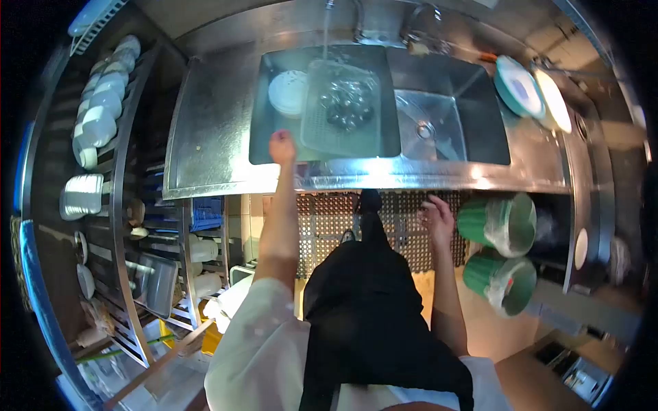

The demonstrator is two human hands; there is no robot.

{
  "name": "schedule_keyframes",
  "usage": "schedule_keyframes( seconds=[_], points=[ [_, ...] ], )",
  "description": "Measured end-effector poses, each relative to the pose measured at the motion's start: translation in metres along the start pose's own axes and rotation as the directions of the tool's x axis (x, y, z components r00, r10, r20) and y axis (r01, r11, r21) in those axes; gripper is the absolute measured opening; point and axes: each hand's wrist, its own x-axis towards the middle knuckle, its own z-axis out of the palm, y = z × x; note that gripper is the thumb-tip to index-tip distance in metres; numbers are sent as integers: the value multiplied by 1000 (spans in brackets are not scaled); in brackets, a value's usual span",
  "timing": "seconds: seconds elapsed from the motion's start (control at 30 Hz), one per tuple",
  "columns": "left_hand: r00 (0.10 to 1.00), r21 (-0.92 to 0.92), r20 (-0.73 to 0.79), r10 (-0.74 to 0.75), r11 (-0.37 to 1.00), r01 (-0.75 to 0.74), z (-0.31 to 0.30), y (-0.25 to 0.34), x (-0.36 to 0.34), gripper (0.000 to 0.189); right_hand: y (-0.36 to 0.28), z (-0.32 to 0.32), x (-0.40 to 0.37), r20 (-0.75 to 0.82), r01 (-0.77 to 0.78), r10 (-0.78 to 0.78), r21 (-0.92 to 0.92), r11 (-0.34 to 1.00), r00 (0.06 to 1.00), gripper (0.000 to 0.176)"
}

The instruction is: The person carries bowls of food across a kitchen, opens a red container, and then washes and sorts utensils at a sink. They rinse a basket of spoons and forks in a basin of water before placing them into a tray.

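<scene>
My left hand [282, 146] reaches over the front rim of the left sink basin [262, 130], which is filled with water. Its fingers are foreshortened and do not show clearly. Just beyond it a stack of white plates [288, 92] lies in the water. Beside the plates sits a clear perforated plastic tray [317, 130], overlapping a dark, bubbly-looking patch. Water runs from the tap [327, 27] into this basin. My right hand [437, 216] hangs in front of the counter with nothing in it, fingers loosely curled and apart, near a green bin [473, 220].
The right sink basin [449, 113] shows its drain. A turquoise basin [514, 85] leans at the counter's right end. Racks on the left hold several white bowls [103, 123]. A second green bin [483, 275] stands to my right; a perforated rubber mat [322, 226] covers the floor.
</scene>
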Motion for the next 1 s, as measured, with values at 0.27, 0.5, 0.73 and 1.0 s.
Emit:
schedule_keyframes(
  seconds=[0.27,0.5,0.73,1.0],
  points=[
    [504,-309,818,-277,527,791,192,140,-40,24,11,194,193,301,-335,271,185,924,914,42],
    [803,111,513,305,903,-414,120,192,-38,40,19,261,289,491,-497,115,793,351,864,17],
    [967,378,-253,-8,920,106,31,20,86,27,0,310,280,339,38,40,-222,974,940,19],
    [801,47,162,-577,815,577,179,93,41,28,79,227,288,-84,-149,166,171,974,983,17]
  ],
)
